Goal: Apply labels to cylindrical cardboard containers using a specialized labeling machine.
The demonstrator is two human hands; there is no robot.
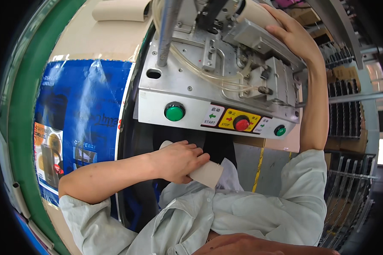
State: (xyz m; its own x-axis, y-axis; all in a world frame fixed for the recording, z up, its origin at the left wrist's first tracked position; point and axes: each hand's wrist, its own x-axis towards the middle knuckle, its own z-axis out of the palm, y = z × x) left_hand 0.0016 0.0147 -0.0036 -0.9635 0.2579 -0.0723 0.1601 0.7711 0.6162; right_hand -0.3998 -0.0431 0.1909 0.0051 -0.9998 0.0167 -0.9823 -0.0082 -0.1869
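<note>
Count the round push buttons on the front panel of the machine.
3. A large green button sits at the panel's left, a red button near the middle, and a small green button at the right end. More may be hidden elsewhere on the machine.

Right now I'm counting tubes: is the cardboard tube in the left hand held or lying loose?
Held: the left hand is closed around the cardboard tube.

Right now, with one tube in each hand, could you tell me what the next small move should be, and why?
Probably seat the right hand's tube fully on the machine first. That tube is already up at the mechanism, while the left hand holds a second tube low, below the button panel. Neither hand is free to reach the buttons.
</note>
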